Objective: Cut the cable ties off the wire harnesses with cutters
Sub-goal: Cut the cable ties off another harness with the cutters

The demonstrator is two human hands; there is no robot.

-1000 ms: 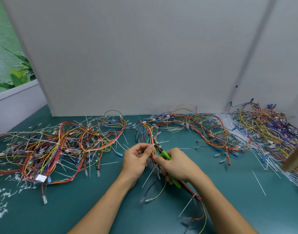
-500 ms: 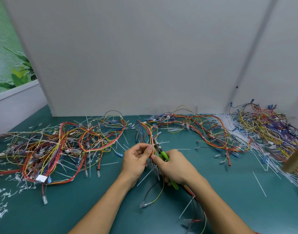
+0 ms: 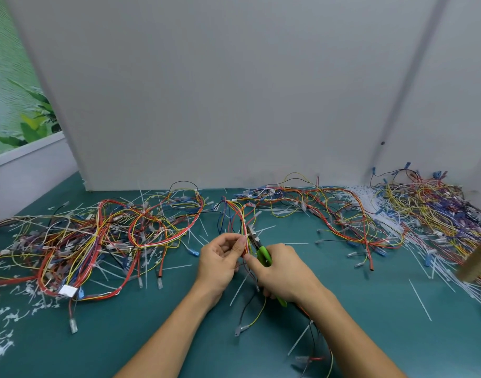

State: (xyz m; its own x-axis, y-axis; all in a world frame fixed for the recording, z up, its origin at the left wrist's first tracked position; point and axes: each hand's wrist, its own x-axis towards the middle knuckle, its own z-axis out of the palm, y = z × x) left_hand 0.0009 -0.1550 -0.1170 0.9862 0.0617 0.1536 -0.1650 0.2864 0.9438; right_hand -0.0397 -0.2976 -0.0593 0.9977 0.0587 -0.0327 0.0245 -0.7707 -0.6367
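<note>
Tangled thin wire harness (image 3: pixel 242 218), green-handled cutters (image 3: pixel 262 253)

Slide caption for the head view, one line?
Left hand pinches a wire harness while the right hand holds green-handled cutters beside it, above a teal table strewn with cable ties.

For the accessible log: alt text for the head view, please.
A person's left hand pinches a coloured wire harness while the right hand holds green-handled cutters at it, above a teal table strewn with more harnesses and cut white cable ties.
</note>
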